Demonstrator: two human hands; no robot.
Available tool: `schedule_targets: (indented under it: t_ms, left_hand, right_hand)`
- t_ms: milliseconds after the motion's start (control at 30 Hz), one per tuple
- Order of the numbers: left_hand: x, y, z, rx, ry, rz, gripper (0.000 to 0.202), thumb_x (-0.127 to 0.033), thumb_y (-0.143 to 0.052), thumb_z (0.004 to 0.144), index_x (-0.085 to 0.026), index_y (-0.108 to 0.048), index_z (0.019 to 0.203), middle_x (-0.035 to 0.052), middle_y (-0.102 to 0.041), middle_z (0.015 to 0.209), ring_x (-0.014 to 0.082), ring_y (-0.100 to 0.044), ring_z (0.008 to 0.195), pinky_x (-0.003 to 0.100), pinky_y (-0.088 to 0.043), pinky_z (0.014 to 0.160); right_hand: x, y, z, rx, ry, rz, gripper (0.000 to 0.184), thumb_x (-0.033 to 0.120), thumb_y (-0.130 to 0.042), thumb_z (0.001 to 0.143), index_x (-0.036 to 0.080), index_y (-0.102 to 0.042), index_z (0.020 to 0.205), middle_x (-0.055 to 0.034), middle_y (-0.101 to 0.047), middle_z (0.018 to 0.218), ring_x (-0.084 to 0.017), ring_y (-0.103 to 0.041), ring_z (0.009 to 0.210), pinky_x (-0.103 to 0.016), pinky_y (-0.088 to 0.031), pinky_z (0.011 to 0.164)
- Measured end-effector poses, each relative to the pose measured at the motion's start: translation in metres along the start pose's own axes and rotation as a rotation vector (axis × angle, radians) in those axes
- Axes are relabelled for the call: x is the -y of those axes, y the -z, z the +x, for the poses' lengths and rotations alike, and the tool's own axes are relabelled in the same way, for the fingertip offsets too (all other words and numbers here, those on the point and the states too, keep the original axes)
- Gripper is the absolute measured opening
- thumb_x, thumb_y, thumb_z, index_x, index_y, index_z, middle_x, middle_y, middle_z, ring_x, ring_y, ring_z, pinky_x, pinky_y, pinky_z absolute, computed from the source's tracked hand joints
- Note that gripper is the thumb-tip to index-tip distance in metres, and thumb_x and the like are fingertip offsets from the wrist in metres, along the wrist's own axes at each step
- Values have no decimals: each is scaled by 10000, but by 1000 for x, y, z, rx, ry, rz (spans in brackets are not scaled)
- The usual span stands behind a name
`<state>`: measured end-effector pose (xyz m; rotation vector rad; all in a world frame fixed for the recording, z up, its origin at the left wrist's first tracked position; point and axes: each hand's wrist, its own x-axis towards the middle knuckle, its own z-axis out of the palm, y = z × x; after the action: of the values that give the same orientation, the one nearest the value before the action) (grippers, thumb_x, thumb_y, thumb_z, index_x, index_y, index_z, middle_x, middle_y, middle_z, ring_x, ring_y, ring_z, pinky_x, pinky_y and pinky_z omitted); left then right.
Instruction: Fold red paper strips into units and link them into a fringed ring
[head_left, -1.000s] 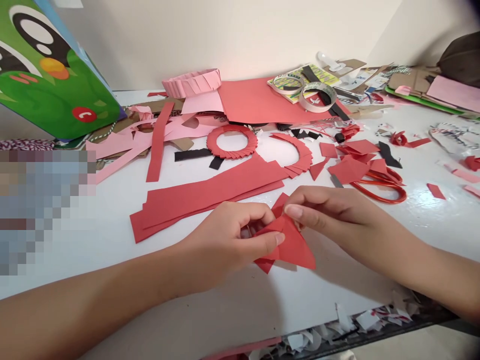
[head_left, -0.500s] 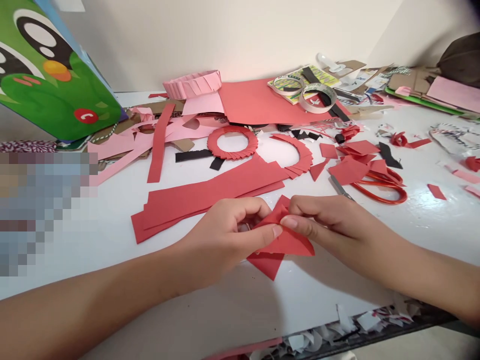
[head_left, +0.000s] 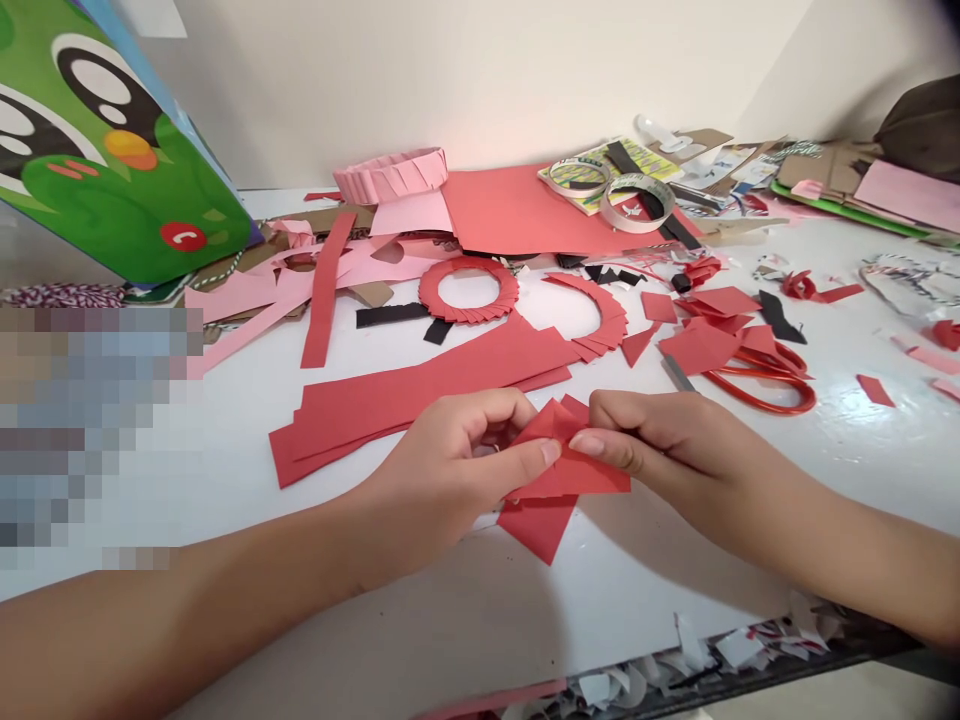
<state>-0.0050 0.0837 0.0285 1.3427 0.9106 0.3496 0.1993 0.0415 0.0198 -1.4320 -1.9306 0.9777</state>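
Both hands meet over a small red paper piece (head_left: 559, 495) just above the white table (head_left: 225, 470), near its front edge. My left hand (head_left: 450, 470) pinches the piece from the left, thumb on top and fingers curled under. My right hand (head_left: 660, 440) pinches its upper edge from the right with thumb and forefinger. The paper is folded, with a pointed flap hanging below toward me. Long red paper strips (head_left: 420, 385) lie just behind my left hand.
A red pleated paper ring (head_left: 469, 290) and a half ring (head_left: 600, 310) lie behind. Red-handled scissors (head_left: 757, 385) rest at the right among red scraps. Tape rolls (head_left: 637, 198), pink strips, a pink pleated band (head_left: 390, 175) and a green bag (head_left: 112, 150) stand at the back. Paper shreds line the front edge.
The red piece has been turned and folded between my fingers: its wide triangular part on the right has drawn in, and a pointed flap now hangs lower. Both hands stayed in place.
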Motion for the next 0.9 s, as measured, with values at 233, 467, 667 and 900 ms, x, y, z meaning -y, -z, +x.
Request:
schedule_targets:
  t_ms: [233,467,667,900]
  left_hand:
    - [5,0,3,-15,-35,-129,250,-305,-632,917,-199,-519,721,-62,-496,701,92,-467,637,214,-450,616]
    - [2,-1,1,17,-30,-6,291,-304,-642,902,-204,-486,678,-92,-408,595,77,-348,535,191,-304,494]
    - [1,-3,2,122,-27,150,232,-294,-629,893,-204,-548,694,-86,-420,598,83,-325,534,208,-245,470]
    - [6,-2,2,111,-81,122,391,-361,-575,947,-210,-536,588,-52,-559,561,94,-480,513,211,-325,475]
  right_hand:
    - [-1,1,-1,58,-9,75,521,495,-544,1010,232,-375,594,70,-355,559,-101,-326,499,-271,-244,454]
    - [-3,-1,-1,-1,-9,166,513,575,-514,1007,224,-469,635,51,-419,617,-116,-380,555,-260,-303,495]
    - [-2,-5,-2,101,60,135,363,415,-503,1046,222,-565,745,63,-442,642,-105,-377,557,-244,-313,503]
    - [-1,-2,-4,16,57,158,353,321,-496,1043,218,-551,710,56,-489,662,-104,-453,598,-231,-368,549]
